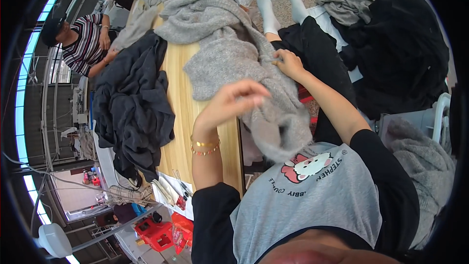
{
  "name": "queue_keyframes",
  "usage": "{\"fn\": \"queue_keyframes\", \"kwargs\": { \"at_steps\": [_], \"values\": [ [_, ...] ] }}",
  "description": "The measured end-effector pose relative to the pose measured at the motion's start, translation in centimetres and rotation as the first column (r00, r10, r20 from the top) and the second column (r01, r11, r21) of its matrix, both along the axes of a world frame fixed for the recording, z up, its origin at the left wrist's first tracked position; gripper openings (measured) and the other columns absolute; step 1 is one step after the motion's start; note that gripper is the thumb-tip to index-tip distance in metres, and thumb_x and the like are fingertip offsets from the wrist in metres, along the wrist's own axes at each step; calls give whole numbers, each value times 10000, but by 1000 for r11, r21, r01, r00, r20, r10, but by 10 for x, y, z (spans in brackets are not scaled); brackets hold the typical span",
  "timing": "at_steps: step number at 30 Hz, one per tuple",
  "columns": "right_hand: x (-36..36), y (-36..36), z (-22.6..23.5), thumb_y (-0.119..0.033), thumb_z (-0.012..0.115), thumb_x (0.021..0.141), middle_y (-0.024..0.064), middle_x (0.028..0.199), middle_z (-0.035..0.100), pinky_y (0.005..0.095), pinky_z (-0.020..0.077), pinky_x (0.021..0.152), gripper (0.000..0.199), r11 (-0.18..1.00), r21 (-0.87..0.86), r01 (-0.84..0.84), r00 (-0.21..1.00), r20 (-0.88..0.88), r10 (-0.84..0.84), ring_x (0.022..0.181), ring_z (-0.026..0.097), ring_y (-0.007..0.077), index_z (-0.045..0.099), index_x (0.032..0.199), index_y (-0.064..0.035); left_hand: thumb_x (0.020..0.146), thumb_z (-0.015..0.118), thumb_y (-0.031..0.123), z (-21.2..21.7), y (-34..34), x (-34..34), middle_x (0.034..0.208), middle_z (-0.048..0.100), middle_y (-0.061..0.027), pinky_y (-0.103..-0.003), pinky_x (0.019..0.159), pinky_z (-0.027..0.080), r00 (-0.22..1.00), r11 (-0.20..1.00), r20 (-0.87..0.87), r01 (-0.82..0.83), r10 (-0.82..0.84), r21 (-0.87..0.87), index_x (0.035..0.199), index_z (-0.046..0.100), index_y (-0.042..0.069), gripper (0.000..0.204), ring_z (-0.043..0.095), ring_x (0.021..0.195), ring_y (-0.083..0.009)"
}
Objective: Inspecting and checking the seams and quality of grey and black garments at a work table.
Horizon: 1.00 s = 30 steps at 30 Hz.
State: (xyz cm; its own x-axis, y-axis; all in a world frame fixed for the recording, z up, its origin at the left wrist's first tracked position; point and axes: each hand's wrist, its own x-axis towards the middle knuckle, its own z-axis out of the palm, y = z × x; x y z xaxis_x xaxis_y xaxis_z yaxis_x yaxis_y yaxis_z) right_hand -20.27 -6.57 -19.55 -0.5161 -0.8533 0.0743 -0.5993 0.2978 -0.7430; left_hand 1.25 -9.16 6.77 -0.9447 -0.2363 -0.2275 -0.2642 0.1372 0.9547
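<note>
A fuzzy grey knitted garment (222, 51) lies bunched over the table's right edge, and its lower end hangs down across my lap. My right hand (289, 64) pinches a fold along the garment's right side, the fingers curled into the knit. Above the nearer part of the cloth hovers my left hand (233, 101), a gold bracelet on its wrist. Motion smears its fingers, which bend toward the thumb; whether anything fine is between them cannot be made out.
Dark garments (132, 102) are heaped on the wooden table (181, 132) to the left. Scissors-like tools (181, 183) lie near its close end. Black cloth (395, 54) is piled at right, above a grey bin (410, 120). A co-worker in stripes (85, 44) handles grey knitwear.
</note>
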Motion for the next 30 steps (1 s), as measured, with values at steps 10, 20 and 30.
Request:
{"fn": "queue_keyframes", "kwargs": {
  "at_steps": [10, 20, 30],
  "values": [
    [-32, 37, 43, -85, 762, 750, 0, 821, 611, 239, 435, 629, 440, 984, -138, -116, 660, 729, 180, 692, 542, 90, 589, 1132, 47, 821, 668, 64, 6, -173, -7, 1241, 482, -186, -311, 753, 497, 567, 229, -648, -814, 508, -534, 1398, 375, 33, 648, 575, 799, -178],
    [-73, 159, 165, -195, 602, 930, -29, 921, 594, 203, 419, 739, 160, 917, -398, 4, 536, 775, 334, 822, 543, 48, 592, 1015, -60, 884, 580, 203, -100, -246, -67, 1167, 594, -243, -432, 944, 449, 826, 248, -352, -489, 440, -836, 1292, 520, 29, 447, 534, 1154, -390],
    [-135, 269, 193, -68, 543, 949, 36, 1061, 559, 203, 444, 838, 173, 678, -680, 278, 699, 627, 342, 974, 557, 89, 538, 1115, -20, 898, 563, 275, -86, -229, -113, 1283, 508, -173, -489, 895, 474, 801, 164, 146, 60, 581, -985, 1351, 474, 249, 463, 587, 1090, -363]
  ]
}}
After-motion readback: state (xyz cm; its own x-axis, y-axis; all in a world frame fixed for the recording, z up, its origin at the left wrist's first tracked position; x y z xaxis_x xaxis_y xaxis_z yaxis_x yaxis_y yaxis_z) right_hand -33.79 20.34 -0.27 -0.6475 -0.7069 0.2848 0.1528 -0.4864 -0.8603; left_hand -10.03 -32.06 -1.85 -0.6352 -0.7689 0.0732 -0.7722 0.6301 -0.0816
